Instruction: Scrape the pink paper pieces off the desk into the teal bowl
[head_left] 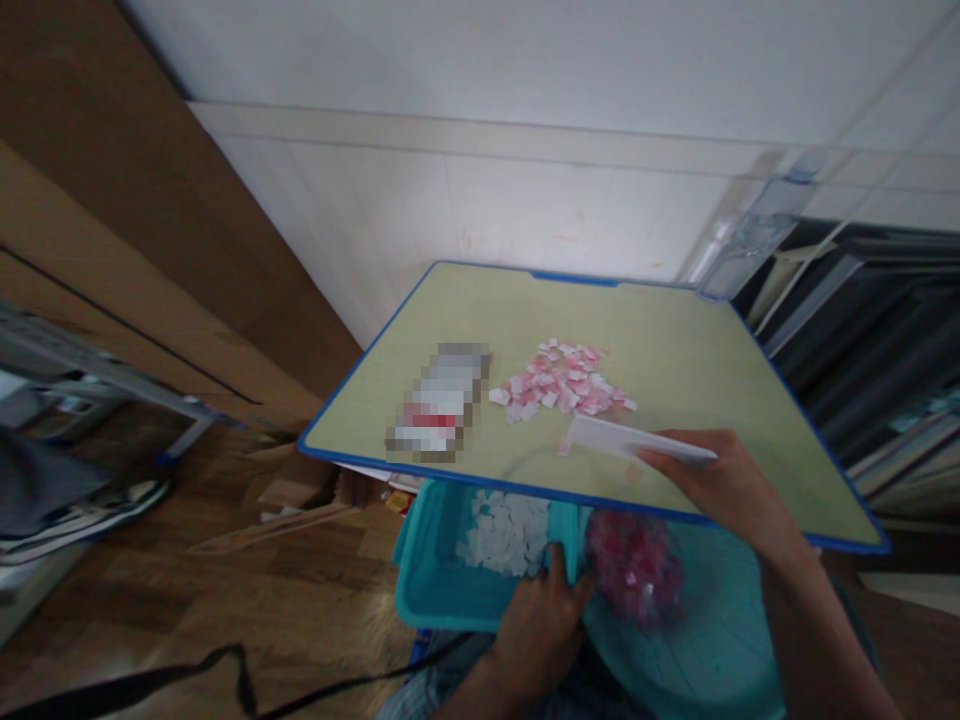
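Note:
My right hand point(720, 480) grips a flat white card point(607, 437), tilted low over the pale green tabletop point(675, 350). A loose pile of small pink and white pieces point(570, 385) lies just beyond the card's far end, and one pink piece rests beside it. Below the table's near edge, my left hand point(544, 615) closes on the right wall of a teal basket point(431, 590), with a finger over its inner side. Inside that basket is a heap of small white pieces point(506, 530).
A pixelated oblong object point(439, 400) lies on the table's left. Beside the basket, a clear bag of red stuff point(637, 570) sits on a round teal surface point(705, 640). A clear bottle point(757, 235) stands at the far right corner, against the wall. A black strap point(240, 680) crosses below.

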